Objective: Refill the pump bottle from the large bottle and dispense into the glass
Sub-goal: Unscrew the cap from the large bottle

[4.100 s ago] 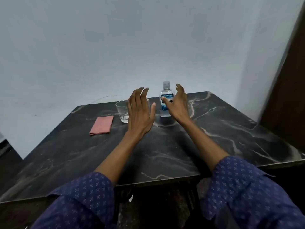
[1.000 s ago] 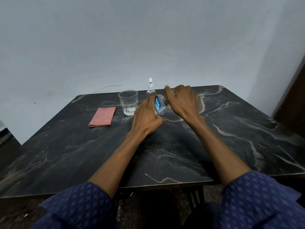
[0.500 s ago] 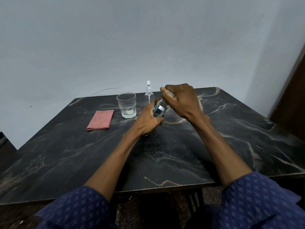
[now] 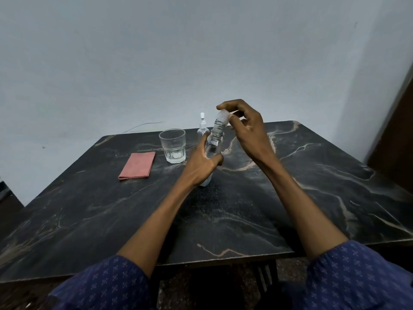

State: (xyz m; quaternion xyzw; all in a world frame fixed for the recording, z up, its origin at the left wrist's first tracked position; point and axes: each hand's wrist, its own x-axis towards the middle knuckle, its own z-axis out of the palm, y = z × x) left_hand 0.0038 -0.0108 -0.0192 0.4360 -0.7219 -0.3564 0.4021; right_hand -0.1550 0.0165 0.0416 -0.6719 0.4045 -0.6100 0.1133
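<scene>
While our left hand (image 4: 202,163) grips the large bottle (image 4: 212,146) and our right hand (image 4: 243,128) pinches its lifted cap (image 4: 223,115), we note refilling the pump bottle (image 4: 202,128) behind the glass (image 4: 173,145) remains undone.

Landmark: glass (image 4: 172,146). Just right of it the left hand (image 4: 202,163) grips the large bottle (image 4: 214,145), blocking that side; pump bottle (image 4: 202,128) stands close behind-right; pink cloth (image 4: 137,165) lies left, apart; table (image 4: 223,211) in front of glass bare.
</scene>
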